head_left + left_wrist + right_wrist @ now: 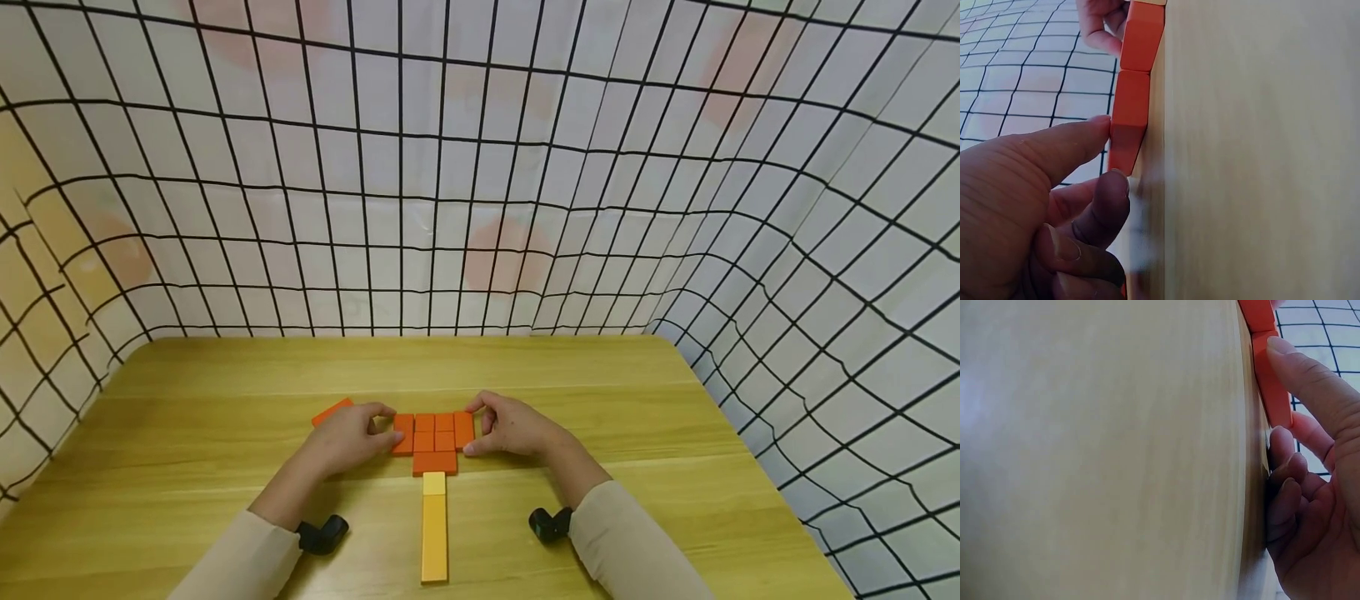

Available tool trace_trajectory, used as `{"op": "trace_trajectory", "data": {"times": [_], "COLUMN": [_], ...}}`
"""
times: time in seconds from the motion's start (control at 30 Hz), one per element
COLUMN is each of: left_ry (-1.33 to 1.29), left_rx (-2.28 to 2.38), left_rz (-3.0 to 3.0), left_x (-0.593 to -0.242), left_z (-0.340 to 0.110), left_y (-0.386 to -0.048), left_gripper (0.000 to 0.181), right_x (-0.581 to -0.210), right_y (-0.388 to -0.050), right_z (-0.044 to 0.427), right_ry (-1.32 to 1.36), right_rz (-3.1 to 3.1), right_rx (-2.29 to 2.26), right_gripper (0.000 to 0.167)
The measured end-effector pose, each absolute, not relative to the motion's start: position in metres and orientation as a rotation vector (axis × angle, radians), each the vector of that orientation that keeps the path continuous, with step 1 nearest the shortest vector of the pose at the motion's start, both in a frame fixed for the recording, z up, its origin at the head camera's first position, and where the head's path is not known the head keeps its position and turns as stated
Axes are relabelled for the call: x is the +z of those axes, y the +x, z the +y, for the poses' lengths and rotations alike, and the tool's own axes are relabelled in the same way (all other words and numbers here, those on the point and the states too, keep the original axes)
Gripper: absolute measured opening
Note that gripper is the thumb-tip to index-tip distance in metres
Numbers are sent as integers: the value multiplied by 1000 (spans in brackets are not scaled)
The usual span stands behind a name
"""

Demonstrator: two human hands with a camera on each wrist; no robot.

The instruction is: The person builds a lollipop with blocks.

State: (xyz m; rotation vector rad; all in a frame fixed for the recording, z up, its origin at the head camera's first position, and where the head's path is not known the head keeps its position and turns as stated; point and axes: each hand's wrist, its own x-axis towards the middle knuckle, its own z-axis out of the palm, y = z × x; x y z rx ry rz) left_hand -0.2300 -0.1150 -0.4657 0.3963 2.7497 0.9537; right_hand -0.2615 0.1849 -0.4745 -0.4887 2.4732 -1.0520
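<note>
An arrangement of orange wooden blocks lies flat on the table. My left hand (pixel 348 437) pinches the upright orange block (pixel 403 425) on its left side, thumb at the near end and index finger at the far end. Opposite it, my right hand (pixel 517 427) pinches the right-hand orange block (pixel 464 431) the same way. Several small orange squares (pixel 434 432) sit between these two blocks. Below them lies a crosswise orange block (pixel 435 463). In the right wrist view, the thumb (pixel 1294 356) presses the block's near face.
A pale yellow square (pixel 434 483) and a long yellow block (pixel 434 537) run in line toward me beneath the orange blocks. One loose orange block (pixel 331 412) lies tilted behind my left hand. Black netting (pixel 442 200) before a pale sheet surrounds the wooden table (pixel 637 483).
</note>
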Motion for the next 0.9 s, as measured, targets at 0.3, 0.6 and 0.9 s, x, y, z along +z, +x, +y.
{"op": "trace_trajectory", "data": {"times": [0.3, 0.6, 0.9], "left_ry": [405, 394, 399], "left_rx": [949, 951, 969], "left_rz": [2757, 2752, 2745], "left_x": [-470, -472, -471], "left_z": [-117, -117, -116], "left_y": [-229, -228, -228], "left_gripper": [49, 48, 48], "right_x": [-473, -472, -472], "right_y": [-260, -259, -260], "right_z": [184, 184, 184], "right_ry": [-487, -490, -477], "right_rz": [2463, 2458, 2457], "right_rx": [-1073, -1084, -1081], "right_gripper": [54, 54, 54]}}
